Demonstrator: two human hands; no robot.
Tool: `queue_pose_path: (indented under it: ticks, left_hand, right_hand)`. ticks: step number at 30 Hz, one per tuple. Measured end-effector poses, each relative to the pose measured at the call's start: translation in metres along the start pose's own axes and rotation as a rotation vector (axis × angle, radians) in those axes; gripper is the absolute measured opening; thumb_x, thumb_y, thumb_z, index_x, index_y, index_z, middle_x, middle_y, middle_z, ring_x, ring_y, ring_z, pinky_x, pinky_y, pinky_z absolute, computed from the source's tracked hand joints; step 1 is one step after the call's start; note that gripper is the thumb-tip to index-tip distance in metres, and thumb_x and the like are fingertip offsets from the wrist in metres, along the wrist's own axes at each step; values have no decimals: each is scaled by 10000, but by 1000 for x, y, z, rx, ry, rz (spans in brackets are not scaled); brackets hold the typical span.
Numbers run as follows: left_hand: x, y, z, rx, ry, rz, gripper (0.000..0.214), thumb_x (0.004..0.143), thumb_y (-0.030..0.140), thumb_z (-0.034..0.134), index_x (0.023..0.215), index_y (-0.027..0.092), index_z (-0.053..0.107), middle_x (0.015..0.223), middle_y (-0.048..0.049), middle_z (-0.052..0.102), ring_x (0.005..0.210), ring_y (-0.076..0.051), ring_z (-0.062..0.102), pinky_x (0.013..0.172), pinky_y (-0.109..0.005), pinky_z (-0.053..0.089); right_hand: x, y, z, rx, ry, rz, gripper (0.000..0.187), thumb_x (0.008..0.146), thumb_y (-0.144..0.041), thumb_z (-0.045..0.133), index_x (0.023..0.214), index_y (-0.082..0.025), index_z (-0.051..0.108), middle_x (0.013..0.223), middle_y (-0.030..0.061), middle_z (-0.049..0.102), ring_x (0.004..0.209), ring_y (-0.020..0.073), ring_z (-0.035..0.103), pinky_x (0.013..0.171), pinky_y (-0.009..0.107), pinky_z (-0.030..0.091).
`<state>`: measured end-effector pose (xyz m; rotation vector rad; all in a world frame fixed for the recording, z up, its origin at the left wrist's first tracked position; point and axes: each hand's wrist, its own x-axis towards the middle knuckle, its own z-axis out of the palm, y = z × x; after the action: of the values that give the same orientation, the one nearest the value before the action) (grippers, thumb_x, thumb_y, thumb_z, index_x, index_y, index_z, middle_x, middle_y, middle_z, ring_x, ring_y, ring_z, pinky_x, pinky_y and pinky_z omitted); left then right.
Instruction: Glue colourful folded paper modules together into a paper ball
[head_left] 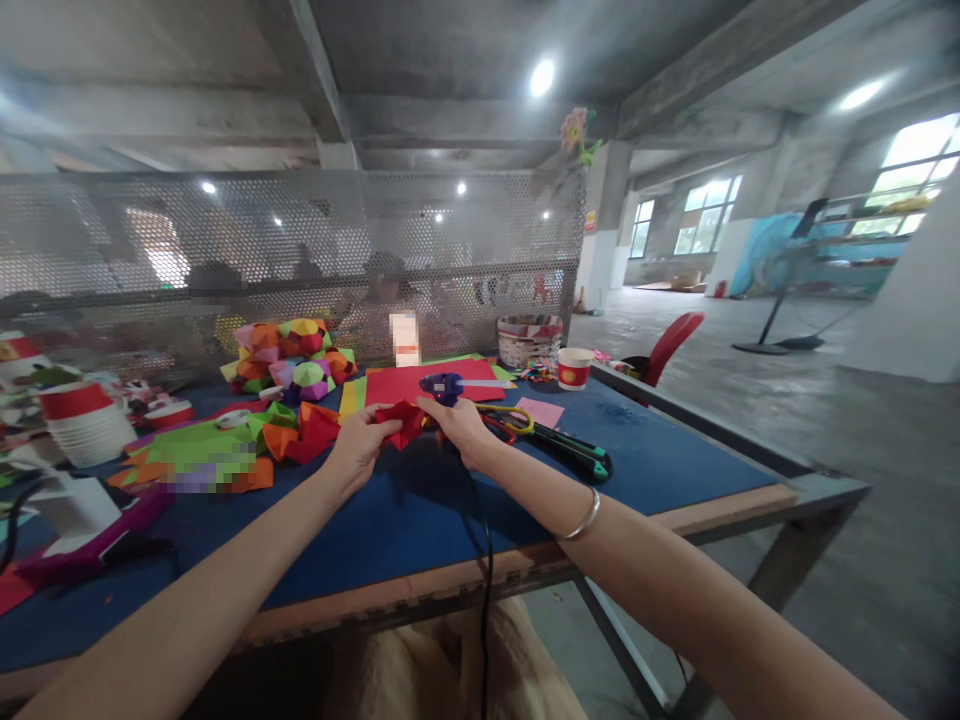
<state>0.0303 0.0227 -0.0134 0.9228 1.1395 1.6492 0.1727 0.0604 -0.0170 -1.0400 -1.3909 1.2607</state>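
Note:
My left hand (358, 445) pinches a red folded paper piece (401, 424) above the near part of the table. Close beside it, my right hand (463, 430) is closed around a dark blue glue gun (444, 388). A pale glue stick (484, 384) juts out of the gun's back toward the right. From under my right hand a black cord (486, 560) hangs over the table edge. The gun's handle is mostly hidden by my fingers. Red paper sheets (390, 385) lie behind both hands.
Scissors with yellow handles (517, 412) and a black-green utility knife (581, 452) lie right of my hands. Folded paper balls (300, 360), stacked paper cups (86, 425) and green paper (187, 445) are left. A basket (529, 342) and paper cup (575, 368) stand at the back.

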Motion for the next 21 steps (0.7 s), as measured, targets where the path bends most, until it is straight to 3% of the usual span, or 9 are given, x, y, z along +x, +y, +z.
queue_pose_path:
  ticks: [3, 13, 18, 21]
  left_hand:
    - [-2, 1, 2, -9, 11, 4, 217, 476, 46, 796, 677, 111, 743, 608, -46, 744, 569, -158, 683, 596, -242, 558]
    - [-1, 2, 0, 0, 26, 28, 163, 471, 20, 739, 589, 132, 727, 585, -32, 733, 558, -137, 666, 614, -227, 551]
    - [0, 6, -3, -5, -4, -3, 203, 502, 15, 789, 674, 118, 757, 665, -57, 772, 608, -168, 709, 653, -264, 586]
    - [0, 7, -3, -18, -8, -22, 200, 506, 1, 798, 670, 110, 760, 657, -62, 769, 603, -168, 707, 659, -265, 586]
  right_hand:
    - [-4, -4, 1, 10, 3, 50, 336, 846, -370, 733, 620, -215, 539, 471, -42, 491, 435, 119, 435, 466, 262, 318]
    - [-8, -5, 2, -99, -24, 22, 385, 913, -305, 708, 599, -213, 505, 432, -67, 449, 424, 98, 406, 488, 251, 310]
    - [-9, -4, 4, -74, -23, 13, 408, 948, -409, 664, 628, -220, 495, 442, -65, 439, 426, 107, 415, 475, 253, 313]
    - [-10, -5, 4, -36, -48, -28, 364, 898, -417, 712, 657, -216, 527, 461, -71, 442, 432, 110, 416, 465, 256, 315]
